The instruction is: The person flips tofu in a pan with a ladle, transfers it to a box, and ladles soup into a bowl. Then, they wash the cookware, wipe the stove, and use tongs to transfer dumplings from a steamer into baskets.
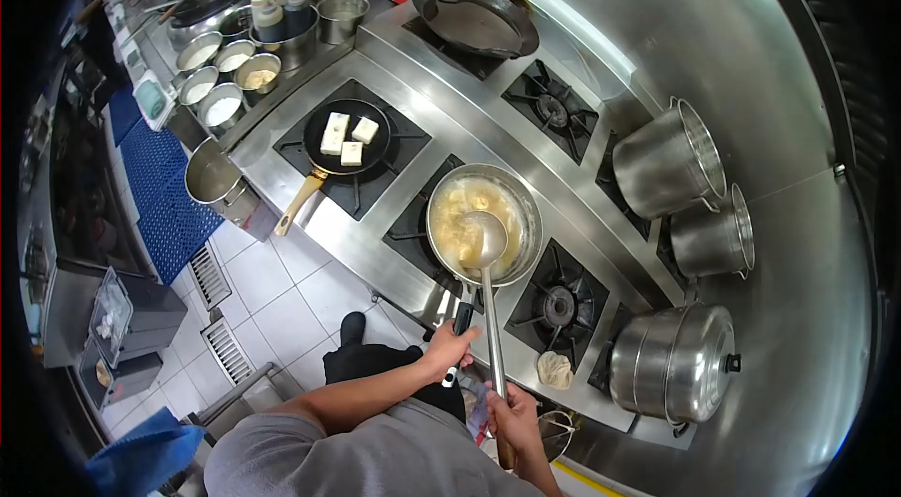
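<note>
Two items in hand. Round steel pan (530, 215) of pale yellow soupy mix, on a front burner of the steel range counter (324, 232): likely heavy, hot, prone to slosh; hold by its black handle (463, 317), where the left hand (449, 347) has its grip closed. Long steel ladle (490, 300), bowl in the mix: stiff, slick; right hand (513, 417), grip closed on the shaft end.

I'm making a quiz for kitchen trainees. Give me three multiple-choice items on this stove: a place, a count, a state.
1. The ladle has its bowl: A) in the steel pan; B) on the floor; C) in a pot.
2. Count of white blocks in the black frying pan: A) two; B) three; C) five.
3. The left hand is: A) open; B) gripping the pan handle; C) holding a lid.
Answers: A, its bowl sits inside the rim; B, three show; B, it closes round the handle.
</note>
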The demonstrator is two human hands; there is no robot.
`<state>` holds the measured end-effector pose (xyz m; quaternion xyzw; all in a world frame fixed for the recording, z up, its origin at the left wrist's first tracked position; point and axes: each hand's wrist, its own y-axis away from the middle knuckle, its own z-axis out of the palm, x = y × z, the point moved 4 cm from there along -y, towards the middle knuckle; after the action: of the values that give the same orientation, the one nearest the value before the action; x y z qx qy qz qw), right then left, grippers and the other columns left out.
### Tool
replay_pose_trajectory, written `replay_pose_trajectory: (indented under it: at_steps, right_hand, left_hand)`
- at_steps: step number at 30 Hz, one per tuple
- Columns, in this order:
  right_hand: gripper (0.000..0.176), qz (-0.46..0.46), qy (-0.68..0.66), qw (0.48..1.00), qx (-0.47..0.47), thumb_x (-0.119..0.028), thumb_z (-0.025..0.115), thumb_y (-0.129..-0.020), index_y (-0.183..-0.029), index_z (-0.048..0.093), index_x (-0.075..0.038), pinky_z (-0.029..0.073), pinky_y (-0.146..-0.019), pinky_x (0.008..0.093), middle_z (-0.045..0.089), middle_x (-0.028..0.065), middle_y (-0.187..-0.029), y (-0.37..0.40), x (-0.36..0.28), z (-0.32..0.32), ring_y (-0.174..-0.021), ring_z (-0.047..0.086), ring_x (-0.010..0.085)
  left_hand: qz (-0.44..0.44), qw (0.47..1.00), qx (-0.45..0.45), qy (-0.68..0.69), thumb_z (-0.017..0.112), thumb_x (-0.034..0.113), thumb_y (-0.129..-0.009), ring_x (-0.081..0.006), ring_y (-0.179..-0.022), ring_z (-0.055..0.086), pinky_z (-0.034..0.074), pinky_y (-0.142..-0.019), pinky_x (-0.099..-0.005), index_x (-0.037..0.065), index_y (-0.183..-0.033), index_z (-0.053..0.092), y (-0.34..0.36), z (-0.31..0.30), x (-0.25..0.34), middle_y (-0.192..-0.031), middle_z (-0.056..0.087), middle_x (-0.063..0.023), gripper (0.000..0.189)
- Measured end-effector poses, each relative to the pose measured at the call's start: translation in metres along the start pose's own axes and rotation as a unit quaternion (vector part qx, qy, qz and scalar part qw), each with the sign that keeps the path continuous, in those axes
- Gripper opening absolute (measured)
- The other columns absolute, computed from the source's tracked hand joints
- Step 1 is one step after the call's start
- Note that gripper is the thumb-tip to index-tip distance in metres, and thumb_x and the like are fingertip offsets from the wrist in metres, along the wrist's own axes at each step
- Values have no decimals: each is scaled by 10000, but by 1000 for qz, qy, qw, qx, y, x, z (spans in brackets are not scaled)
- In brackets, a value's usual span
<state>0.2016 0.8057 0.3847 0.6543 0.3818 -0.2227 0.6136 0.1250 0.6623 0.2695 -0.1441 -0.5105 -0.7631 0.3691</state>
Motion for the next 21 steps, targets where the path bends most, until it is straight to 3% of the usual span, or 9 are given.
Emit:
replay_pose_trajectory:
  at_steps: [5, 9, 10, 13, 14, 17, 18, 21]
  right_hand:
    - [213, -85, 147, 984, 57, -127, 602, -921, -1062, 590, 33, 390, -387, 237, 565, 19, -625, -23, 11, -19, -411, 488, 80]
    - [231, -276, 317, 898, 126, -166, 635, -863, -1006, 598, 11, 440, -493, 348, 552, 97, -601, -49, 17, -55, -486, 554, 206]
    - [207, -298, 305, 897, 120, -156, 614, -837, -973, 561, -9, 459, -572, 417, 557, 154, -633, -63, 31, -67, -576, 594, 319]
    - [172, -356, 317, 869, 134, -131, 583, -836, -952, 511, -25, 466, -609, 449, 588, 171, -676, -105, 65, -93, -638, 609, 372]
    - [173, -298, 291, 907, 66, -114, 564, -826, -951, 477, -31, 466, -637, 472, 605, 194, -725, -113, 64, -96, -695, 615, 401]
    - [201, -240, 315, 917, 50, -99, 562, -803, -986, 517, -29, 492, -652, 402, 612, 170, -741, -129, 76, -114, -688, 632, 327]
    - [198, -268, 301, 914, 51, -83, 552, -797, -983, 523, -20, 491, -660, 369, 610, 154, -753, -132, 80, -120, -691, 624, 286]
    - [179, -307, 260, 915, 1, -32, 510, -783, -956, 519, 12, 475, -697, 313, 589, 118, -812, -138, 102, -137, -732, 574, 195]
  left_hand:
    - [96, 989, 32, -110, 661, 190, -850, -134, -442, 555, 455, -394, -283, -35, -965, 494, 4, -2, 4, -603, 527, -44, 303]
    - [131, 986, 39, -99, 616, 136, -840, -132, -447, 560, 460, -394, -276, -48, -979, 480, 5, 4, -2, -612, 523, -45, 268]
    - [137, 985, 42, -92, 614, 132, -840, -131, -446, 559, 460, -393, -275, -51, -989, 473, 5, 7, -4, -611, 519, -44, 275]
    - [149, 983, 60, -90, 615, 122, -837, -135, -437, 555, 456, -389, -276, -60, -1031, 455, 5, 19, -18, -590, 521, -50, 311]
    - [149, 983, 66, -84, 616, 125, -839, -137, -437, 555, 457, -391, -278, -69, -1050, 445, 6, 24, -25, -577, 525, -53, 333]
    - [149, 982, 91, -76, 617, 136, -848, -147, -435, 555, 465, -398, -285, -110, -1147, 398, 12, 36, -39, -547, 537, -64, 445]
    - [160, 977, 123, -71, 637, 160, -853, -109, -428, 516, 434, -392, -266, -16, -1019, 440, 23, 41, -43, -578, 506, -21, 312]
    - [192, 969, 141, -63, 615, 177, -834, -114, -457, 539, 454, -398, -272, -30, -1078, 440, 41, 43, -64, -598, 516, -28, 365]
